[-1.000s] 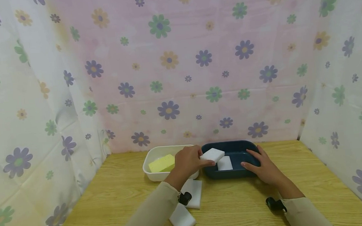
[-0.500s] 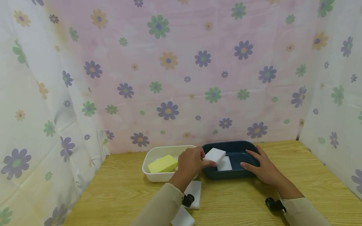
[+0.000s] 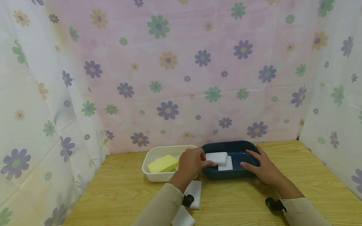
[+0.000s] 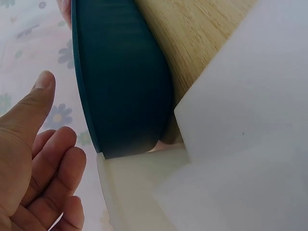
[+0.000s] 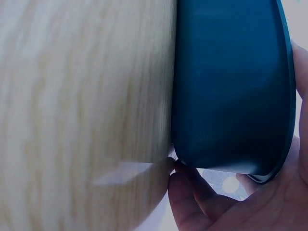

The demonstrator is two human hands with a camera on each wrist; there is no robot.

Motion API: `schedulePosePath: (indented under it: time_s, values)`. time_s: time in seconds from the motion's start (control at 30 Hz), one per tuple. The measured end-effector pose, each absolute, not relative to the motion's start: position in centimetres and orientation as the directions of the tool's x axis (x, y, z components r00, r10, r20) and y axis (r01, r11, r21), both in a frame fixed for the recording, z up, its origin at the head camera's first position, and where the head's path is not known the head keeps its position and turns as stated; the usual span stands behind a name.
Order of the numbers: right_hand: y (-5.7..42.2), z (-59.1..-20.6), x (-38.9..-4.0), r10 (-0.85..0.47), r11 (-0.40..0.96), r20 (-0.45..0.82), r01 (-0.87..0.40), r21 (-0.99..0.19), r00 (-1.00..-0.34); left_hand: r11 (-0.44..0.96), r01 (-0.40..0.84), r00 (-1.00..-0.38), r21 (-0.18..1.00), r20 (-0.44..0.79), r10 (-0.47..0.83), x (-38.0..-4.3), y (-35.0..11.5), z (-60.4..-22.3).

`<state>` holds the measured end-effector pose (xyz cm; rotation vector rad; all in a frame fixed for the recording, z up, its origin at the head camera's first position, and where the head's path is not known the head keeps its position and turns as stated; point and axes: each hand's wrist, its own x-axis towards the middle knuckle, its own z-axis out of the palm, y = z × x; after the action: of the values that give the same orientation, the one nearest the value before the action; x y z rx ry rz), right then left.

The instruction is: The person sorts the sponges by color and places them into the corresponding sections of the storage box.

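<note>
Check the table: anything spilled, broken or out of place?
No spill or damage shows. Mildly odd: the near white block lies loose on the table, turned at an angle to the far block, while a yellow block sits in the white bin.

Soft, even light fills the head view; the right-wrist tabletop looks blurred

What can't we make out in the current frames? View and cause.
- Head: right inside of the white bin, behind the left hand.
- Head: part of the lower white sponge in the dark blue bin, behind the held sponge; contact unclear.
- Head: left edge of the farther tabletop sponge, behind the left sleeve and wrist camera.
- Left wrist: the white piece, cut off by the right edge.
- Right wrist: the dark blue bin's contents, behind its outer wall.
</note>
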<state>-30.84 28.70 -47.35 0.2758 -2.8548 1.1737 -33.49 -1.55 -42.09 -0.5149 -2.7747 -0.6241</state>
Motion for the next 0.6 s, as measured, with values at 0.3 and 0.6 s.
schedulePosePath:
  time_s: [0.3,0.6]
  values:
    - [28.7,-47.4,-30.8,-0.145,0.698,0.105,-0.177,-0.694,-0.984,0.850,0.405,-0.899,0.336,0.315,0.304,-33.3,-2.1,-41.6]
    - [28.8,-47.6,-31.0,-0.147,0.696,0.104,-0.178,-0.695,-0.984,0.840,0.431,-0.880,0.330,0.361,0.310,-33.3,-3.5,-41.9]
